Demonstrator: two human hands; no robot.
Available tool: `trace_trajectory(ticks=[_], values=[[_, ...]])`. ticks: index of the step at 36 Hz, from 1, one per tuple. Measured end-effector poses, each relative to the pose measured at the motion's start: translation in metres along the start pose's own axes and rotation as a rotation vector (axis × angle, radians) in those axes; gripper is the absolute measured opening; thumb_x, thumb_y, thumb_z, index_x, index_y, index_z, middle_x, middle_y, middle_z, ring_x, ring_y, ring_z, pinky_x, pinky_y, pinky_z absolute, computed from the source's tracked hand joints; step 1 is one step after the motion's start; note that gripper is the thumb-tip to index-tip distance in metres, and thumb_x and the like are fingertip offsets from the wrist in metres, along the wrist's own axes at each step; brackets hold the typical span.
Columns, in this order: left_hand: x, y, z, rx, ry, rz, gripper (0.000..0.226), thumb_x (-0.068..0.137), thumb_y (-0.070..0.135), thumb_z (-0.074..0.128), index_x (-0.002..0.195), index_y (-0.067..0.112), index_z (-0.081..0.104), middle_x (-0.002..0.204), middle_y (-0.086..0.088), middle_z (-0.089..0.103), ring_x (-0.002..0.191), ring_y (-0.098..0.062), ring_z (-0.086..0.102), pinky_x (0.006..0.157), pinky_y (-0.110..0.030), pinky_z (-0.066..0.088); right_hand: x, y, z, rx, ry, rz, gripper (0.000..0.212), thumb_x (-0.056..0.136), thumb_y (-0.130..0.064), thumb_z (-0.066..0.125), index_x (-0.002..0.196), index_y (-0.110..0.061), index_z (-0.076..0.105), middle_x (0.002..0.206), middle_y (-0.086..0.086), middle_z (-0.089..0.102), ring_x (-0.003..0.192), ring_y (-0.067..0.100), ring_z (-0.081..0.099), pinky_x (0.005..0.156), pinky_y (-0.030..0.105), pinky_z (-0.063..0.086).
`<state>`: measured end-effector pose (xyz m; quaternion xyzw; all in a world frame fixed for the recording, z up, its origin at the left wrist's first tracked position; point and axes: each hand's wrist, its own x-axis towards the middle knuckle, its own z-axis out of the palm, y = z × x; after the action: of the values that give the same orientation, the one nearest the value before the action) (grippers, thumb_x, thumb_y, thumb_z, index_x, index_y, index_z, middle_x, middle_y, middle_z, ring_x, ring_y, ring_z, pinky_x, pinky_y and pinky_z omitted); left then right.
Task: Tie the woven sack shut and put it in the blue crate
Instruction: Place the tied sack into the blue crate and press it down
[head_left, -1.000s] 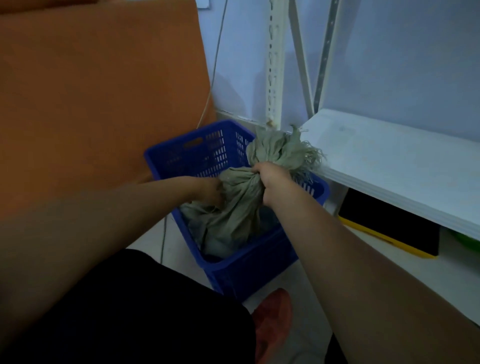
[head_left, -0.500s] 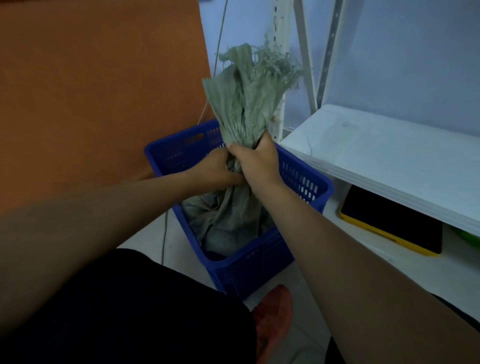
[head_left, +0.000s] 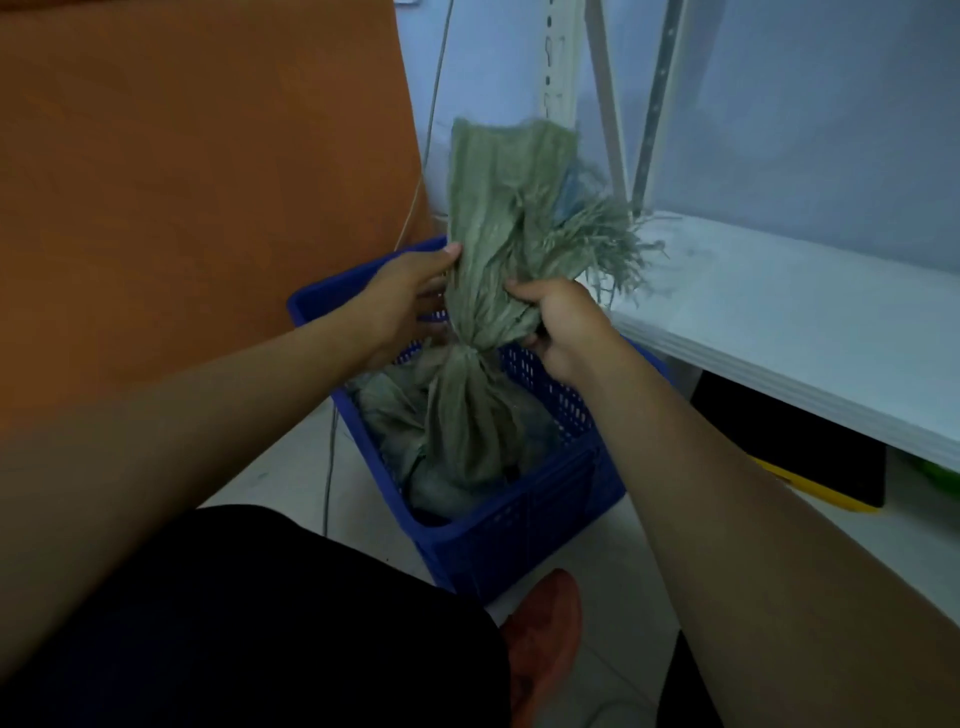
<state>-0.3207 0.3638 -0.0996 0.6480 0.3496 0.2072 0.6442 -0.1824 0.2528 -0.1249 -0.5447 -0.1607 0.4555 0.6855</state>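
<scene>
The grey-green woven sack (head_left: 467, 426) sits inside the blue crate (head_left: 545, 519) on the floor. Its neck is cinched tight just above the crate's rim, and the loose frayed top stands upright above the pinch. My left hand (head_left: 405, 306) touches the left side of that upright top with fingers spread against the weave. My right hand (head_left: 561, 327) grips the top from the right, just above the cinch. The sack's bottom is hidden by the crate wall.
An orange board (head_left: 197, 182) leans against the wall on the left. A white shelf (head_left: 805, 312) juts out at right, with a black-and-yellow object (head_left: 810, 462) beneath it. Metal rack uprights (head_left: 561, 78) stand behind. A thin cable (head_left: 330, 467) hangs beside the crate. My red shoe (head_left: 545, 629) is near its front corner.
Both hands have parted from the tight joint grip at the neck and slid up to either side of the sack's top. The cinched neck now shows below them.
</scene>
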Motion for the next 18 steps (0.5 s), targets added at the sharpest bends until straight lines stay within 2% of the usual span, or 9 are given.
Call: trace_trajectory(ticks=[2,4,7,9,12,13,14,16,18], values=[[0.001,-0.001,-0.003,-0.004,0.068,0.022,0.04,0.089,0.047,0.066,0.119,0.02,0.065,0.115,0.0,0.073,0.109,-0.023,0.067,0.09,-0.046,0.055,0.001,0.001,-0.004,-0.128,-0.056,0.05,0.026,0.089,-0.014,0.067,0.115,-0.01,0.068,0.105,0.006,0.075,0.067,0.016,0.068,0.044,0.022,0.045],[0.002,-0.002,-0.006,-0.01,0.116,0.046,0.042,0.09,0.041,0.069,0.124,0.017,0.064,0.115,0.001,0.073,0.108,-0.022,0.068,0.085,-0.043,0.056,0.003,0.004,-0.006,-0.19,-0.084,0.071,0.027,0.087,-0.016,0.07,0.114,-0.011,0.068,0.104,0.004,0.076,0.081,0.017,0.072,0.061,0.026,0.055],[0.003,-0.003,-0.008,-0.014,0.137,0.067,0.031,0.096,0.023,0.063,0.126,0.014,0.065,0.112,0.0,0.074,0.106,-0.024,0.069,0.081,-0.038,0.058,0.007,0.008,-0.004,-0.139,-0.105,-0.005,0.052,0.078,-0.029,0.078,0.125,-0.014,0.066,0.111,0.0,0.075,0.103,0.021,0.07,0.092,0.038,0.055],[-0.001,0.0,-0.006,0.034,0.068,0.053,0.028,0.099,0.014,0.057,0.126,0.01,0.064,0.112,-0.004,0.074,0.105,-0.025,0.07,0.081,-0.037,0.059,0.009,0.008,-0.004,-0.089,-0.146,-0.054,0.06,0.076,-0.035,0.081,0.129,-0.014,0.065,0.117,0.001,0.074,0.11,0.022,0.068,0.102,0.043,0.05],[-0.01,0.004,0.001,0.049,-0.139,-0.005,0.029,0.101,0.01,0.051,0.127,0.009,0.063,0.117,-0.006,0.073,0.105,-0.024,0.071,0.084,-0.039,0.06,0.009,0.004,-0.006,-0.06,-0.257,-0.043,0.07,0.077,-0.039,0.083,0.136,-0.011,0.059,0.123,0.011,0.071,0.111,0.029,0.068,0.098,0.048,0.053],[-0.011,0.004,0.003,0.013,-0.175,-0.017,0.029,0.102,0.011,0.05,0.127,0.009,0.063,0.117,-0.008,0.073,0.105,-0.024,0.071,0.086,-0.04,0.06,0.007,0.002,-0.006,-0.051,-0.277,-0.046,0.068,0.078,-0.039,0.082,0.136,-0.011,0.058,0.122,0.013,0.07,0.111,0.031,0.069,0.096,0.049,0.054],[-0.011,0.005,0.005,-0.052,-0.178,-0.019,0.029,0.102,0.013,0.049,0.127,0.009,0.062,0.117,-0.008,0.073,0.105,-0.024,0.071,0.086,-0.041,0.06,0.007,0.001,-0.004,-0.025,-0.276,-0.069,0.057,0.084,-0.035,0.078,0.132,-0.01,0.061,0.121,0.014,0.071,0.109,0.031,0.069,0.093,0.049,0.055],[-0.008,0.008,0.004,-0.242,-0.051,-0.012,0.03,0.102,0.016,0.049,0.129,0.009,0.059,0.118,-0.009,0.072,0.105,-0.025,0.071,0.083,-0.041,0.06,0.007,-0.004,-0.003,0.119,-0.182,-0.116,0.033,0.093,-0.024,0.068,0.123,-0.009,0.066,0.115,0.012,0.073,0.104,0.027,0.071,0.084,0.042,0.059],[0.0,0.009,-0.002,-0.363,0.201,-0.021,0.026,0.103,0.016,0.049,0.126,0.009,0.06,0.116,-0.009,0.072,0.101,-0.025,0.071,0.075,-0.04,0.062,0.009,-0.006,-0.008,0.243,0.04,-0.123,0.022,0.093,-0.017,0.068,0.115,-0.012,0.068,0.112,0.008,0.074,0.097,0.023,0.072,0.078,0.036,0.061]])
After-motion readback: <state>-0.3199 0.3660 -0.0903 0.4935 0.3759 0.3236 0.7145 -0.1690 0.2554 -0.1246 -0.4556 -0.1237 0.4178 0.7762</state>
